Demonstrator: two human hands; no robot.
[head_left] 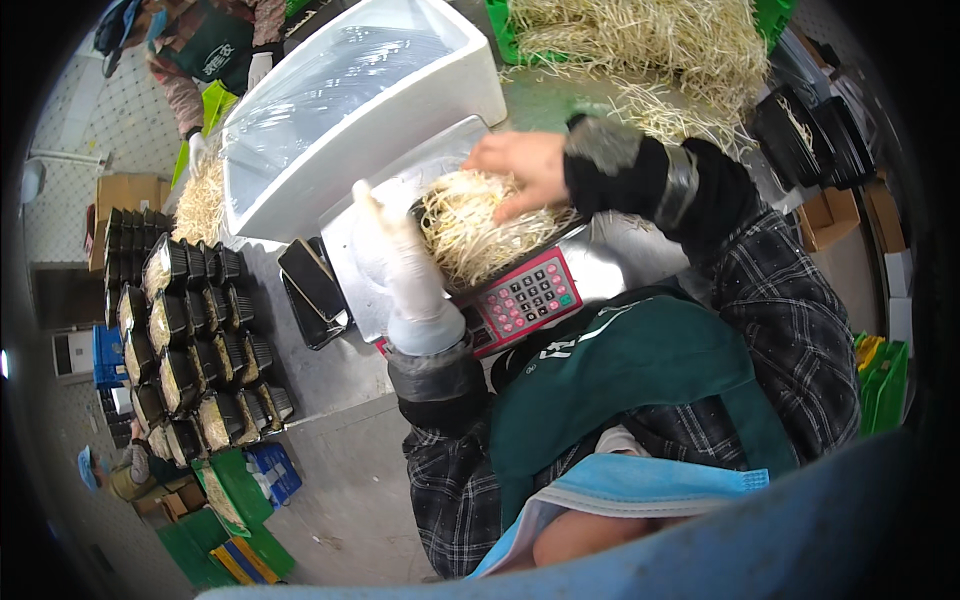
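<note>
Mid-frame: heap of pale stringy bean sprouts (470,235) sits on the steel scale with the pink keypad (525,297). Right hand (520,168), bare, fingers spread flat, pressing the heap's top. Left hand (395,245), white glove, open against its left side. Big white foam box (350,110) with clear plastic liner, upper centre. Left of frame: rows of black plastic trays (190,340) on the desk (330,370), several filled with sprouts.

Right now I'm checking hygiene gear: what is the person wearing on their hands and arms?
The left hand wears a thin white disposable glove, its cuff bunched at the wrist. The right hand is bare. Both forearms have dark sleeve covers with greyish, shiny bands at the wrist, over a dark plaid shirt and green apron.
</note>
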